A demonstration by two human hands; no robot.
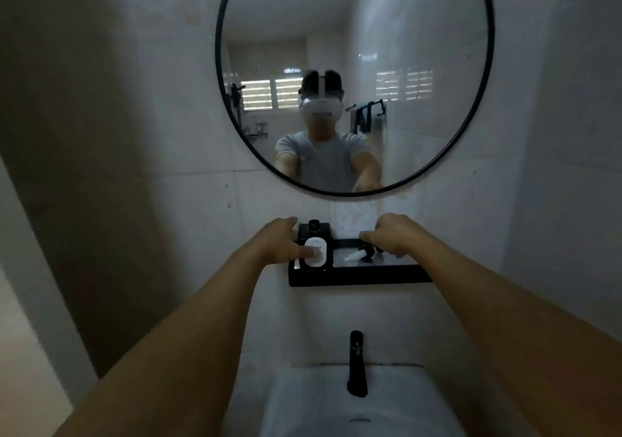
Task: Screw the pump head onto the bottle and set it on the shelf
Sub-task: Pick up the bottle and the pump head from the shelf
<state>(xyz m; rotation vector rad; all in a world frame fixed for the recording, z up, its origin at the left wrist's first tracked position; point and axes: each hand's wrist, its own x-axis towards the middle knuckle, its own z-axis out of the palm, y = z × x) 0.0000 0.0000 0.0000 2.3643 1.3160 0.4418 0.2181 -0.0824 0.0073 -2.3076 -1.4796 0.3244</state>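
Left hand (282, 239) wraps the dark bottle (315, 246) from its left, thumb across the white label, bottle upright at the shelf's (356, 276) left end, neck uncapped. Right hand (392, 234) curled over the pump head (361, 254) lying on the shelf; grip contact unclear, cannot tell if closed on it. Mirror (355, 79) rim close above, faucet (356, 364) below. Both arms extended forward
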